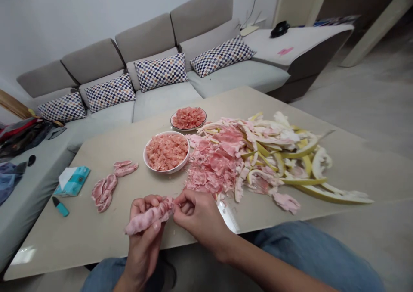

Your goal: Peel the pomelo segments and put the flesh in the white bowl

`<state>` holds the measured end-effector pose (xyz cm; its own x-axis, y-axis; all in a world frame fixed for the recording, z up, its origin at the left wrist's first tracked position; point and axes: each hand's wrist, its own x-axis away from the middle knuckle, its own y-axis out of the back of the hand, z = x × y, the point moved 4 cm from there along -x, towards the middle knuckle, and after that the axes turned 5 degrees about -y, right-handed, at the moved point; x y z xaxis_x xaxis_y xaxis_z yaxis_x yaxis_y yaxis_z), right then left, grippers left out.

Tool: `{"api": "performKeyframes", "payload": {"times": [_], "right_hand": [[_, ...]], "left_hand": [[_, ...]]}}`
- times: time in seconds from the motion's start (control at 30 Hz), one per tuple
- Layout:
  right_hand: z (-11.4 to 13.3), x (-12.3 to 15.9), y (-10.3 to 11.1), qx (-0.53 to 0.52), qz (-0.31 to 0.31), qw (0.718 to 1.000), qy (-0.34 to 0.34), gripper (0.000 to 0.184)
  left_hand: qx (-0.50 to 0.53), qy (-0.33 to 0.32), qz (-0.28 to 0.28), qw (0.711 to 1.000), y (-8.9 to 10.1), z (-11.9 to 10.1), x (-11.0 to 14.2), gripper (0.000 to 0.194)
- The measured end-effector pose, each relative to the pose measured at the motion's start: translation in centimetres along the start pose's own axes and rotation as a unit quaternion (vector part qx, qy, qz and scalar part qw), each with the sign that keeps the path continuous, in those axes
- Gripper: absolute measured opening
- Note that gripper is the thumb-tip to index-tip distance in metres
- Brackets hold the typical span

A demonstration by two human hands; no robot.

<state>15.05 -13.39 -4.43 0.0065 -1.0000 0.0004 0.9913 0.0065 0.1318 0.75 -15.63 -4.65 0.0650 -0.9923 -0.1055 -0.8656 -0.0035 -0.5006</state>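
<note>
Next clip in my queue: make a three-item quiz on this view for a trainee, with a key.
1. Which hand is wrapped around the middle of the segment?
2. How many patterned cushions lie on the sofa? a) two b) four c) six
3. True or false: the tissue box sits on the sofa.

Key:
1. The left hand.
2. b
3. False; the tissue box is on the table.

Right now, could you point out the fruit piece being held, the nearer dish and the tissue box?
Fruit piece (146, 220): head view, pale pink side.
Nearer dish (177, 168): head view, white outer wall.
Tissue box (75, 182): head view, blue surface.
</note>
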Motion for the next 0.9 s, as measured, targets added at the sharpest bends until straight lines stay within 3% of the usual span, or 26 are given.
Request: {"api": "performKeyframes", "payload": {"times": [0.13, 0.23, 0.4, 0.5, 0.67, 0.9], "right_hand": [[0.2, -0.1, 0.2, -0.029, 0.040, 0.998, -0.031, 0.007], [0.2, -0.1, 0.3, -0.004, 0.051, 0.998, -0.034, 0.010], [0.2, 0.2, 0.3, 0.046, 0.040, 0.998, 0.035, 0.015], [0.2, 0.4, 0.3, 0.098, 0.005, 0.992, 0.073, 0.015], [0.3, 0.4, 1.0, 0.130, -0.040, 0.988, 0.077, 0.011], [1.0, -1.0, 3.5, 0.078, -0.032, 0.996, 0.016, 0.009]], "left_hand": [[0.006, 0.010, -0.013, 1.000, 0.3, -0.1, -0.3, 0.032], [-0.017, -0.018, -0.018, 1.000, 0.4, -0.1, -0.4, 0.034], [-0.062, -0.057, 0.021, 0.996, 0.3, 0.2, -0.3, 0.037], [-0.052, -0.039, 0.034, 0.997, 0.2, 0.4, -0.1, 0.037], [0.003, 0.020, 0.014, 1.000, -0.2, 0.3, 0.1, 0.033], [0.150, 0.089, -0.022, 0.985, 0.5, -0.3, -0.8, 0.032]]}}
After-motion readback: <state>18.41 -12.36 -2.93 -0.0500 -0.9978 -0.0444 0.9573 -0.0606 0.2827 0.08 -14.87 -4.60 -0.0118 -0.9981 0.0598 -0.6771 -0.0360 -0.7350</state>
